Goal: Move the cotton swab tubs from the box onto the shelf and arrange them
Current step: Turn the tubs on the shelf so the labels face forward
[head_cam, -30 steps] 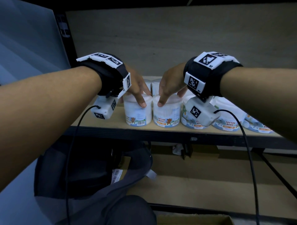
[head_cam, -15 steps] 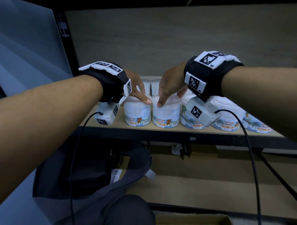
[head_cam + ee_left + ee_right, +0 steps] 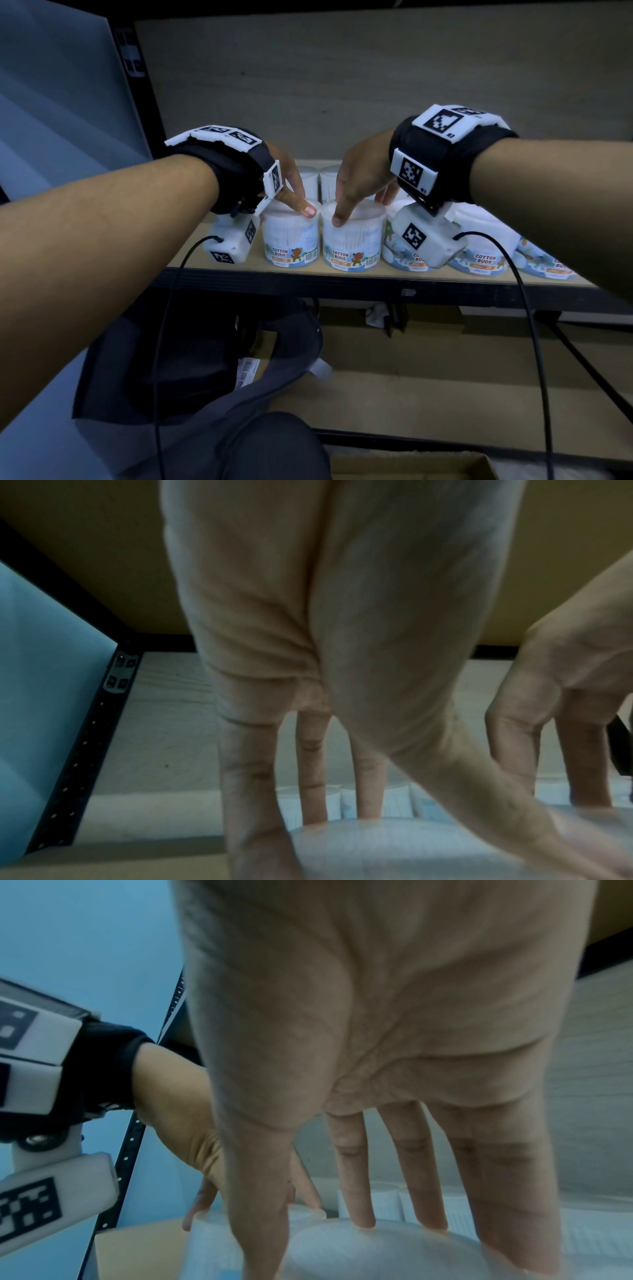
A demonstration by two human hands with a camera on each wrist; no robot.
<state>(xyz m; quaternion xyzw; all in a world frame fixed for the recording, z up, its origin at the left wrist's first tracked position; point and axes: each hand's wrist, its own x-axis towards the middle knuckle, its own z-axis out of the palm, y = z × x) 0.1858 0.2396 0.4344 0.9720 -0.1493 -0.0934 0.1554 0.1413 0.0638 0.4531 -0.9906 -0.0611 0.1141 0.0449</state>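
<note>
Two white cotton swab tubs stand side by side at the front of the wooden shelf (image 3: pixel 370 274), bear labels facing me. My left hand (image 3: pixel 298 202) grips the left tub (image 3: pixel 290 240) from above, thumb on the lid's front and fingers down behind it. In the left wrist view the fingers (image 3: pixel 310 777) reach past the lid (image 3: pixel 394 845). My right hand (image 3: pixel 356 205) holds the neighbouring tub (image 3: pixel 352 243) the same way, and its fingers (image 3: pixel 356 1191) rest on the lid's (image 3: pixel 377 1253) far rim.
More tubs (image 3: pixel 486 253) line the shelf front to the right, and a back row (image 3: pixel 310 178) stands behind my hands. A black upright post (image 3: pixel 137 85) bounds the shelf on the left. Below are a dark bag (image 3: pixel 191 359), a lower shelf (image 3: pixel 445 377) and a cardboard box (image 3: pixel 411 466).
The left tub has been turned so its label faces front instead of the barcode. The right hand has stayed on its tub, which has barely shifted.
</note>
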